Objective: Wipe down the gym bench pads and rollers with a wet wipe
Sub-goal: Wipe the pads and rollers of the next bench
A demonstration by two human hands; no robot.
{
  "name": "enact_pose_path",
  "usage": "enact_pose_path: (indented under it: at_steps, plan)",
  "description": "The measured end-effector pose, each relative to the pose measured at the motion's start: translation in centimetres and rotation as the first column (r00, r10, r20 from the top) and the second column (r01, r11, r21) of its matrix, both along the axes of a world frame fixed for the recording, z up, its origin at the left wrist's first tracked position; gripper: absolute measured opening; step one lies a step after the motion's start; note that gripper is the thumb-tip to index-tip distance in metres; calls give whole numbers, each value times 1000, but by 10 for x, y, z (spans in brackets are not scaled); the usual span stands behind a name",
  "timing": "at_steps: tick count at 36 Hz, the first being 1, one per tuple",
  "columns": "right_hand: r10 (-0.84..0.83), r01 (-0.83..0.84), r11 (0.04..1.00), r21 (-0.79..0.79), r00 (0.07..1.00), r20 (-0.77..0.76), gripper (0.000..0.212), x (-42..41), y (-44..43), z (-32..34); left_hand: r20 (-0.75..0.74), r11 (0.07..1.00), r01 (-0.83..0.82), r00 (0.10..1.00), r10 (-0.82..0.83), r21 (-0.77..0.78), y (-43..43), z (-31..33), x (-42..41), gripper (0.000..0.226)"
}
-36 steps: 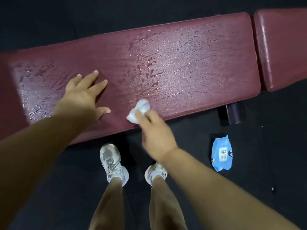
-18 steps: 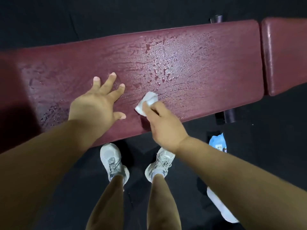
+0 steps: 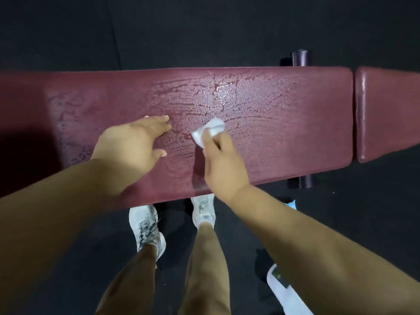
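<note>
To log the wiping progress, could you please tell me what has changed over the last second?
The right hand, gripping the wet wipe, slid it from the near edge of the long pad toward its middle. The left hand shifted slightly right along it. Unchanged: that grip, and the left hand resting on the pad.

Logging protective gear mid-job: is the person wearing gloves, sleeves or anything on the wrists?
No. The left hand and right hand are ungloved. The left forearm and right forearm are bare, no sleeves in view; no watch, band or ring shows.
</note>
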State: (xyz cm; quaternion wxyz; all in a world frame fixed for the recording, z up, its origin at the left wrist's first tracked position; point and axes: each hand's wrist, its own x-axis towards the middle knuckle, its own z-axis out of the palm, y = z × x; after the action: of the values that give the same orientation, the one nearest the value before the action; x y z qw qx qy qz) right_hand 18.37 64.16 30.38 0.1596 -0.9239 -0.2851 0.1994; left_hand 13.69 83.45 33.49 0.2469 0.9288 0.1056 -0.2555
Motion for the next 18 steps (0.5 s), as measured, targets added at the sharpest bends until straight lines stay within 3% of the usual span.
enact_pose_path:
  at_steps: [2, 4, 7, 11, 12, 15, 17, 18]
  plan:
    - [117, -119, 992, -34, 991, -57, 49, 9, -8, 0, 78, 997, -73, 994, 75, -33, 4, -3, 1, 55]
    - [92, -90, 995, -51, 995, 33, 48, 34, -18, 1, 99, 990, -137, 985, 140, -35, 8, -7, 5, 62]
    - [-238, 254, 950, -182, 965, 109, 50, 86, -29, 6, 38, 977, -211, 977, 209, 37, 15, -15, 10, 82]
    - [-674, 670, 726, -156, 738, 33, 40, 126, -19, 6, -122, 973, -218, 966, 226, 72, 14, -17, 16, 88]
    - [-645, 638, 751, -172, 764, 18, 41, 122, -9, 8, -140, 974, -215, 965, 224, 77, 13, -17, 18, 88]
    - [-244, 252, 947, -197, 968, 66, 48, 87, 19, 6, -186, 971, -226, 953, 238, 80, 12, -16, 23, 88]
    - [114, -115, 990, -78, 993, -16, 60, 58, 28, 7, -204, 970, -228, 949, 241, 86, 12, -16, 25, 89]
    - [302, -304, 952, -39, 952, -45, 64, 47, 28, 7, -209, 969, -230, 947, 243, 86, 13, -15, 25, 89]
